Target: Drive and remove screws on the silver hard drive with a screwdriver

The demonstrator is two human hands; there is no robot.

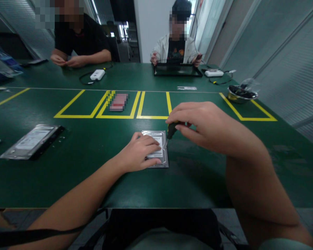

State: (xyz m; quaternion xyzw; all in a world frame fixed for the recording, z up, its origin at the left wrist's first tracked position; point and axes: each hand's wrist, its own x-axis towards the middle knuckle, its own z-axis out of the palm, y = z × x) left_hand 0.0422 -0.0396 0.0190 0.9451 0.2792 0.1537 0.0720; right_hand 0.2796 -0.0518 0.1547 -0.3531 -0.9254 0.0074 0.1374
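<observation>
A silver hard drive (165, 161) with a white label lies on the green table in front of me. My left hand (144, 151) rests across its top, fingers apart, covering much of the label. In my right hand (195, 121) is a short screwdriver with a dark handle (173, 130), gripped from above and tilted. Its thin shaft (167, 141) points down at the drive's right edge; I cannot tell exactly where the tip sits.
A second hard drive (32, 139) lies to the left, with tiny bits beside it. Yellow tape outlines (152, 117) cross the table; one holds a blurred reddish card (119, 102). A foil bowl (242, 95) holds dark items. Two people (80, 38) sit opposite, one gripping a black frame (177, 73).
</observation>
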